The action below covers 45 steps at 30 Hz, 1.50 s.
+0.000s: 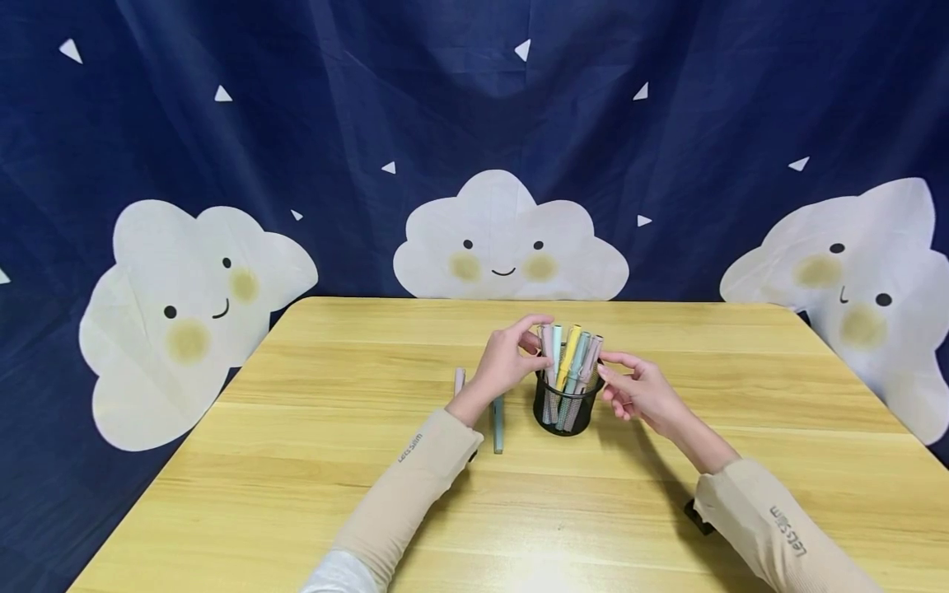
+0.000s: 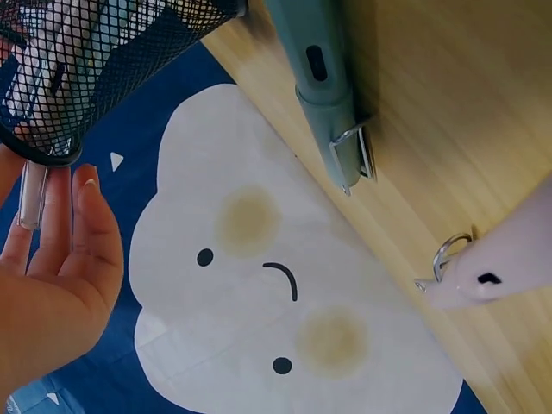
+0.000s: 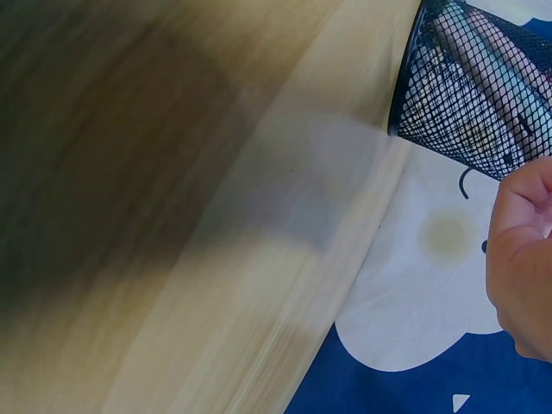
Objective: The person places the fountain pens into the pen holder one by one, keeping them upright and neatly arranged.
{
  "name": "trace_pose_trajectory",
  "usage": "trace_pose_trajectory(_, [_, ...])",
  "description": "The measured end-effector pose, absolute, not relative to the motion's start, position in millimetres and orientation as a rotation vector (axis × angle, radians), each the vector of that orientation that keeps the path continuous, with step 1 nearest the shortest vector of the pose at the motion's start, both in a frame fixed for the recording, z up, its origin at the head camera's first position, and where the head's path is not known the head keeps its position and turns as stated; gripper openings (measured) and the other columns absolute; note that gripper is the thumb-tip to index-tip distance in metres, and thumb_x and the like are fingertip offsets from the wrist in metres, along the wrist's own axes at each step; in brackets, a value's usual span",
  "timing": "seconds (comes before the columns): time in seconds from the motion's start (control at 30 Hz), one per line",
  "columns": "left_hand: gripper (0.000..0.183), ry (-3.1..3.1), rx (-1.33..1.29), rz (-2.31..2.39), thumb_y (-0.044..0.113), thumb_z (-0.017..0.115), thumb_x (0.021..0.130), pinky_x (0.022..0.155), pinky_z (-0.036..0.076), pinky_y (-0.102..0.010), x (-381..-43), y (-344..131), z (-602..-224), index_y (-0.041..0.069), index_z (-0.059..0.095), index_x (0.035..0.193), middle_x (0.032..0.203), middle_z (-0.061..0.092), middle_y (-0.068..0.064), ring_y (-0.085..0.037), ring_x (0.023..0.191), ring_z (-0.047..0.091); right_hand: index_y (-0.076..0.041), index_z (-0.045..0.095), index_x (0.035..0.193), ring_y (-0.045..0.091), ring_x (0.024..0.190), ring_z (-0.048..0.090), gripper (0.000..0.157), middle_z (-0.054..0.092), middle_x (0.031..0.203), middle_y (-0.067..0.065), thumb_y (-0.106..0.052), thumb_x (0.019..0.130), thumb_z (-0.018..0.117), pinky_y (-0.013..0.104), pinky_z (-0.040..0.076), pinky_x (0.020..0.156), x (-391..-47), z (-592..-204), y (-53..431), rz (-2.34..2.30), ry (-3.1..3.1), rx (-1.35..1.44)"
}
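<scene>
A black mesh pen holder (image 1: 569, 416) stands upright on the table, filled with several pens in lilac, mint, yellow and green. At its left rim is my left hand (image 1: 507, 356), thumb in front and forefinger behind a lilac pen (image 1: 548, 339). Seen from the left wrist, loosely spread fingers (image 2: 57, 220) lie behind a pale pen end (image 2: 33, 194) that juts past the rim. My right hand (image 1: 643, 390) pinches the holder's right rim between thumb and forefinger. The right wrist view shows that hand (image 3: 524, 259) beside the mesh wall, its fingertips partly out of frame.
On the table (image 1: 296, 461), left of the holder, lie a green pen (image 1: 498, 428) and a lilac pen (image 1: 460, 380), partly behind the left forearm. Beyond the far edge hangs a dark blue curtain (image 1: 356, 123) with white smiling clouds.
</scene>
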<state>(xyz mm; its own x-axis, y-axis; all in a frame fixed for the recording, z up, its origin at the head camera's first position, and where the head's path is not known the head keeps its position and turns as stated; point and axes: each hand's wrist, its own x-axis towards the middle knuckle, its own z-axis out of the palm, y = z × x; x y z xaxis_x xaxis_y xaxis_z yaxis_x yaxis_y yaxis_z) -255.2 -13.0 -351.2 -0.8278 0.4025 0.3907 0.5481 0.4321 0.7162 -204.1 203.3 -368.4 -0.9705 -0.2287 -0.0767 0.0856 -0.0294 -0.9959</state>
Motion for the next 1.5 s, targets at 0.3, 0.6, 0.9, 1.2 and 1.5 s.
trace_pose_trajectory(0.3, [0.042,-2.552,-0.836,-1.329,0.007,0.074,0.072,0.064,0.046,-0.018,-255,-14,-349,0.009,0.059,0.111,0.082,0.064,-0.004,-0.012,0.070,0.058,0.009,0.026,0.133,0.007,0.041,0.047,0.052,0.057,0.058,0.002,-0.014,0.092,0.050,0.017,0.040,0.036,-205,-368,204,-2.105,2.012,-0.161])
trace_pose_trajectory(0.6, [0.034,-2.566,-0.816,-1.347,0.012,0.066,0.081,0.063,0.046,-0.019,-257,-17,-351,0.009,0.059,0.113,0.086,0.065,-0.005,-0.012,0.071,0.057,0.009,0.027,0.132,0.008,0.041,0.047,0.051,0.057,0.058,0.003,-0.014,0.092,0.049,0.017,0.039,0.036,-205,-369,203,-2.101,2.023,-0.164])
trace_pose_trajectory(0.9, [0.030,-2.577,-0.762,-1.294,0.025,0.056,0.089,0.062,0.046,-0.020,-261,-23,-352,0.007,0.059,0.112,0.088,0.065,-0.006,-0.014,0.072,0.057,0.009,0.028,0.132,0.008,0.041,0.047,0.051,0.057,0.058,0.003,-0.014,0.092,0.049,0.017,0.039,0.037,-205,-369,203,-2.114,2.012,-0.173])
trace_pose_trajectory(1.2, [0.030,-2.594,-0.771,-1.278,0.022,0.057,0.088,0.064,0.046,-0.021,-261,-32,-350,0.004,0.059,0.111,0.087,0.064,-0.006,-0.018,0.073,0.057,0.010,0.026,0.132,0.007,0.041,0.047,0.052,0.056,0.057,0.002,-0.014,0.093,0.049,0.017,0.039,0.036,-204,-369,203,-2.109,2.009,-0.161])
trace_pose_trajectory(1.5, [0.027,-2.652,-0.694,-1.196,0.025,0.057,0.088,0.064,0.046,-0.023,-260,-45,-351,0.007,0.061,0.108,0.087,0.065,-0.004,-0.013,0.071,0.057,0.009,0.025,0.134,0.008,0.041,0.047,0.054,0.056,0.058,0.003,-0.015,0.092,0.050,0.017,0.039,0.037,-203,-368,204,-2.104,2.007,-0.163])
